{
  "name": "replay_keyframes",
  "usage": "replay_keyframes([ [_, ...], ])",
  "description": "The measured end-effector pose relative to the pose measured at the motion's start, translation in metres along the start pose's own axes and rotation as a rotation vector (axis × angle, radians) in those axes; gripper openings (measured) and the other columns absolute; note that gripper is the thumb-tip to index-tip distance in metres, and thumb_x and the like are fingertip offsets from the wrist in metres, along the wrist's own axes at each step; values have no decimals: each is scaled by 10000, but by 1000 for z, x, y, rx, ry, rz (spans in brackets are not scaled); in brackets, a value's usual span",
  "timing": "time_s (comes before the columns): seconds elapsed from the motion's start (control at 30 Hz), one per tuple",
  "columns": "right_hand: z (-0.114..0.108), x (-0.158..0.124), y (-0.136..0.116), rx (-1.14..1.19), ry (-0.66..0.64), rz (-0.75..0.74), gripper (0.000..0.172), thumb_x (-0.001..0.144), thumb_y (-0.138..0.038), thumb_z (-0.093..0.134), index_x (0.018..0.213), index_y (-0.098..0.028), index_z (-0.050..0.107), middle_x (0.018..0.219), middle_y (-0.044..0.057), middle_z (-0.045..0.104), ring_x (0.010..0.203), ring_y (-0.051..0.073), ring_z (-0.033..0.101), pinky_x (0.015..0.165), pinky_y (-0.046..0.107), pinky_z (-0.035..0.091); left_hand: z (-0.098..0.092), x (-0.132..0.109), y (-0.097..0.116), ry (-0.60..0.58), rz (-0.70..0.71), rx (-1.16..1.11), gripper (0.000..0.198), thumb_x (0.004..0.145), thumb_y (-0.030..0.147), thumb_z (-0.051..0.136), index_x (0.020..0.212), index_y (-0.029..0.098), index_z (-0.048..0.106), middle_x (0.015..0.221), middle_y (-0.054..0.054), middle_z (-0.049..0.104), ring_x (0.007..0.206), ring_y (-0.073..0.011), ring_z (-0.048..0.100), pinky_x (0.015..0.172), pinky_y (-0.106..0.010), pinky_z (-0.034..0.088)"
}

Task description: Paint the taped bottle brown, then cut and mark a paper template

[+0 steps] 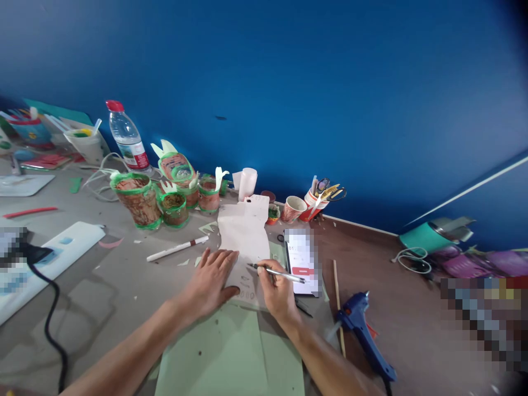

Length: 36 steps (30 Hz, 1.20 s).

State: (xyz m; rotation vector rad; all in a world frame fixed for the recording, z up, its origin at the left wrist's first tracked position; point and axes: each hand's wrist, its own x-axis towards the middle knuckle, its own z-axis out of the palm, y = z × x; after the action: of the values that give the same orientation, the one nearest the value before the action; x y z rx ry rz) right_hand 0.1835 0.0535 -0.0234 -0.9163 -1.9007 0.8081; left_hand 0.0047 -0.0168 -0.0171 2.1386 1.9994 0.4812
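My right hand is closed around a pen, its tip over a piece of white paper with wavy cut sides. Small drawn marks show on the paper's lower part, between my hands. My left hand lies flat on the paper's left side, fingers stretched out and nothing held. Under my wrists and forearms spreads a pale green sheet. A white marker with a brown band lies left of the paper. Just right of my right hand is a phone with a lit screen.
A blue glue gun and a thin wooden stick lie at right. Several brown-and-green painted cups stand behind, near a water bottle. A red-and-white cup holds scissors by the blue wall. A black cable curves at left.
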Motion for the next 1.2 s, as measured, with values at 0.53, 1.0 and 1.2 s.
replay_keyframes([
  [0.53,0,3,-3,-3,35,82,155,824,-228,494,778,-176,633,706,46,666,643,177,614,597,265,488,5,-1,-5,49,36,-3,661,790,329,610,1383,164,371,1361,-143,515,1288,-317,408,1112,-535,188],
  [1.0,0,3,-1,-13,19,72,171,840,-227,486,789,-175,640,735,55,677,675,179,621,628,270,499,4,0,-4,47,31,9,655,785,333,623,1372,161,387,1354,-141,525,1281,-320,417,1105,-533,209],
  [1.2,-1,4,-1,-14,36,53,175,836,-217,482,768,-180,638,719,50,668,676,181,624,631,268,497,4,0,-4,45,32,9,642,792,325,614,1371,160,394,1350,-142,528,1277,-323,422,1098,-535,224],
])
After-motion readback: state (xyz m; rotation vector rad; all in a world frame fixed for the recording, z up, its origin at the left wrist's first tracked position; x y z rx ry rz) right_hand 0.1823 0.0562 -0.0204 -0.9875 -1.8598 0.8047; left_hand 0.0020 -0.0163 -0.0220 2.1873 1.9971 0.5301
